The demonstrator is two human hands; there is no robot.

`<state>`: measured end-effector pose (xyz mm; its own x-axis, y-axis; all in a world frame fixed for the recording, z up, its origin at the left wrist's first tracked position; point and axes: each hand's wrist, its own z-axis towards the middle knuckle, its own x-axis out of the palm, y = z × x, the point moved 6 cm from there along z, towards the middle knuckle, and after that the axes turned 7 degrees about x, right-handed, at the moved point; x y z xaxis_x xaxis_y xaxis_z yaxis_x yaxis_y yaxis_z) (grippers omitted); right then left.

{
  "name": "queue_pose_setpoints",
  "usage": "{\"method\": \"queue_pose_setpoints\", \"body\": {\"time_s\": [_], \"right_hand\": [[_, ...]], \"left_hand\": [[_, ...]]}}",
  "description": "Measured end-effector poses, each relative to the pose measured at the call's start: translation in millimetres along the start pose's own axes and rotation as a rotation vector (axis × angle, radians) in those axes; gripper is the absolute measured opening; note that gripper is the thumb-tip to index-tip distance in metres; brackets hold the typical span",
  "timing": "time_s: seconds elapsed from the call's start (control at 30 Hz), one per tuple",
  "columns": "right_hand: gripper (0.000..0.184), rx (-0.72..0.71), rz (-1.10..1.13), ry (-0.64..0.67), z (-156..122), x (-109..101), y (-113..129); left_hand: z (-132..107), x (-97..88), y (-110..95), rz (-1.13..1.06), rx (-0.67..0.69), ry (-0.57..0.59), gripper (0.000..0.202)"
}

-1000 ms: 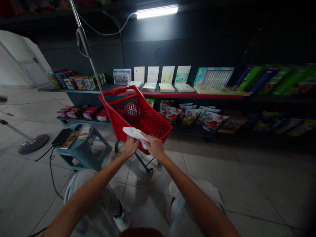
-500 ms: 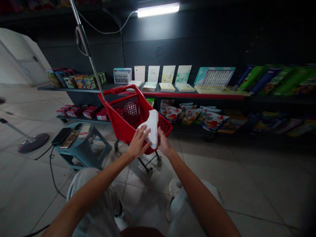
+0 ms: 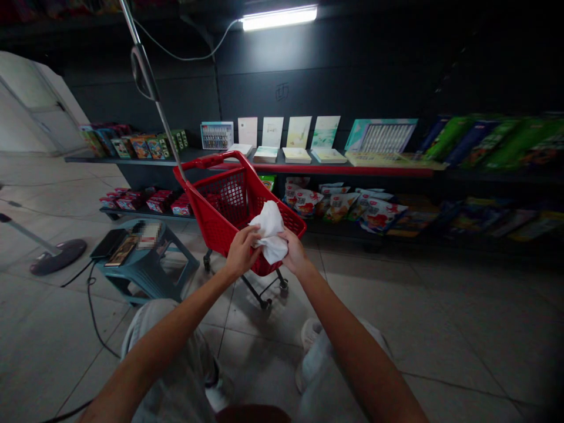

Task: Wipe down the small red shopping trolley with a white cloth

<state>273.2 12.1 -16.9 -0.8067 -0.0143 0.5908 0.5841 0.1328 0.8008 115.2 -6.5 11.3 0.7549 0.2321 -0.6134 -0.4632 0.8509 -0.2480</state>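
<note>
A crumpled white cloth (image 3: 269, 230) is between my two hands, in front of the red shopping cart (image 3: 211, 226). My left hand (image 3: 242, 251) grips the cloth's left edge, fingers bent onto it. On the other side my right hand (image 3: 294, 249) pinches the cloth's right edge, thumb on top. Both hands are over the near end of the cart's basket. Whether the cloth touches the basket I cannot tell.
A blue-grey stool (image 3: 150, 270) with dark flat items on it stands left of the cart. Behind are shelves with books (image 3: 297, 155) and snack bags (image 3: 381, 212). A metal pole (image 3: 165, 126) rises by the cart. A round stand base (image 3: 59, 257) and a cable (image 3: 93, 311) lie at left.
The white cloth has gone from a long, tall fold to a wider, crumpled bunch. My left hand has moved slightly left and its fingers have closed on the cloth; my right thumb now lies over it.
</note>
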Motion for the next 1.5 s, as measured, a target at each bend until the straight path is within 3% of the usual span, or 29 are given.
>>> {"method": "queue_pose_setpoints", "body": {"time_s": [0.13, 0.27, 0.37, 0.47, 0.67, 0.83, 0.93, 1.07, 1.17, 1.27, 1.37, 1.43, 1.5], "right_hand": [[0.049, 0.021, 0.062, 0.013, -3, 2, 3], [0.047, 0.026, -0.114, -0.01, -10, 4, 6], [0.048, -0.01, -0.233, -0.102, -12, -1, 11], [0.048, -0.03, -0.197, -0.149, -10, -9, 16], [0.038, -0.063, -0.029, -0.205, -2, -22, 21], [0.037, -0.059, 0.068, -0.083, -5, -6, 19], [0.041, -0.001, 0.06, -0.009, -8, 5, 15], [0.044, 0.042, 0.075, 0.014, -10, 8, 11], [0.043, 0.025, 0.12, -0.048, -7, 2, 13], [0.044, -0.016, 0.154, -0.14, -1, -8, 16], [0.05, -0.182, 0.114, -0.276, 1, -24, 29], [0.059, -0.345, -0.02, -0.415, -5, -36, 43], [0.065, -0.46, -0.309, -0.493, -15, -38, 54]], "left_hand": [[-5, 3.3, 1, -0.013, 0.061, -0.034, 0.034], [-7, 4.8, 0, 0.004, 0.082, -0.007, 0.047], [-5, 5.2, -4, -0.023, 0.113, 0.048, 0.047], [-1, 2.3, -6, -0.068, 0.116, 0.034, 0.041], [4, -13.9, 6, -0.184, -0.13, -0.261, 0.036], [9, 7.2, 11, -0.514, -0.315, -0.078, 0.051], [11, 11.2, 21, -0.66, -0.407, -0.125, 0.051], [13, 2.8, 31, -0.552, -0.392, -0.168, 0.036], [13, -5.7, 30, -0.505, -0.36, -0.217, 0.036], [14, -6.9, 23, -0.505, -0.31, -0.185, 0.033], [14, -5.9, 15, -0.433, -0.233, -0.115, 0.027], [12, -4.3, 10, -0.322, -0.183, -0.057, 0.019], [9, 0.1, 6, -0.181, -0.143, 0.02, 0.011]]}}
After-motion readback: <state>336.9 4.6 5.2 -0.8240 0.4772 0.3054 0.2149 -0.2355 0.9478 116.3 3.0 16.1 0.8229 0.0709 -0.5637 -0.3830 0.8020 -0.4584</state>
